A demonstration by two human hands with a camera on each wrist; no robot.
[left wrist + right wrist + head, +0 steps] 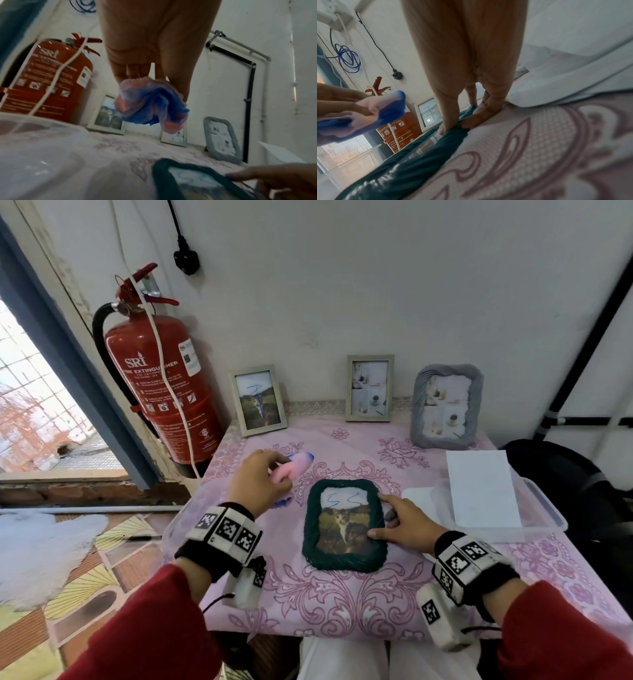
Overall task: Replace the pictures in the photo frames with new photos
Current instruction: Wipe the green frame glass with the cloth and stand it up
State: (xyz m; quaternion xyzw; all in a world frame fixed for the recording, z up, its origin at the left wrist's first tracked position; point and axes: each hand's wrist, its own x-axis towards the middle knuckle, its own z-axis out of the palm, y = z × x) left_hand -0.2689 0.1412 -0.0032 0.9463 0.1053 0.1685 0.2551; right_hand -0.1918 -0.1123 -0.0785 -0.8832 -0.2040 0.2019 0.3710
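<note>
A dark green frame (312, 542) (160, 170) (419, 155) lies flat on the pink tablecloth (342, 604). It holds a cat photo with blue scribbles on the glass. My left hand (277, 470) (154, 75) hovers just left of the frame's top corner and grips a bunched pink and blue cloth (294, 465) (150, 102) (385, 112). My right hand (383, 518) (455, 125) holds the frame's right rim, thumb on top and curled fingers against the outer edge. Three more frames stand by the wall: a silver one (257, 400), another silver one (369, 387) and a grey one (445, 405).
A white sheet (479, 487) lies on a clear plastic box (544, 525) at the table's right. A red fire extinguisher (161, 378) hangs on the wall left of the table, with a white cord across it. The table drops off to the floor on the left.
</note>
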